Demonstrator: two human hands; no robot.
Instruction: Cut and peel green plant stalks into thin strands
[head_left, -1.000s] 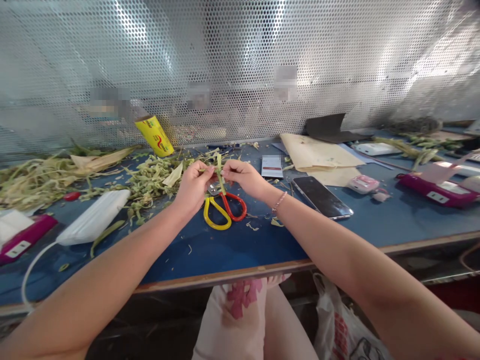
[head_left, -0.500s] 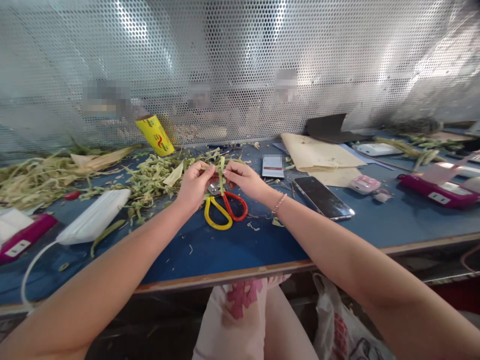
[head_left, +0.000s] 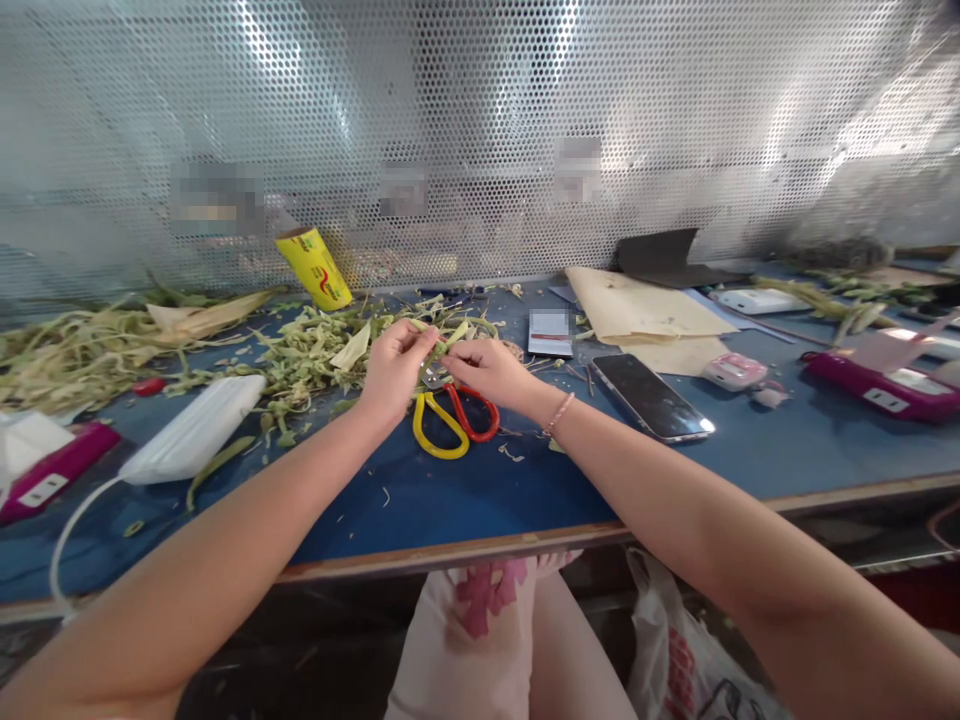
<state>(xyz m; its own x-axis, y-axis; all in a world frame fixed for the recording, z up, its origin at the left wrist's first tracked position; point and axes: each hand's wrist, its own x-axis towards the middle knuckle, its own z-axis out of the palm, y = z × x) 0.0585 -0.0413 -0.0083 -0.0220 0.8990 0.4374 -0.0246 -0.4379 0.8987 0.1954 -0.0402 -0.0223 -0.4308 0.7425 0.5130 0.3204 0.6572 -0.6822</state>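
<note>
My left hand [head_left: 396,362] and my right hand [head_left: 491,370] meet above the blue table. Between their pinched fingertips is a pale green plant strip [head_left: 455,336], bent where the fingers press it; one end sticks up toward the upper right. Right below the hands lies a pair of scissors [head_left: 442,452] with one yellow and one red handle. Part of its metal blades is hidden under my fingers. A heap of dried green plant scraps [head_left: 311,350] spreads to the left of my left hand.
A yellow tube [head_left: 319,270] leans at the back by the perforated metal sheet [head_left: 465,120]. A phone [head_left: 652,397], a small scale [head_left: 550,332] and brown paper [head_left: 645,310] lie on the right. Left stand a white corded device [head_left: 193,430] and a purple power strip [head_left: 56,470].
The plant strip stood nearly upright between my hands and is now bent over and tilted right. My right hand has turned, its fingers closing in over the strip. The scissors stay put.
</note>
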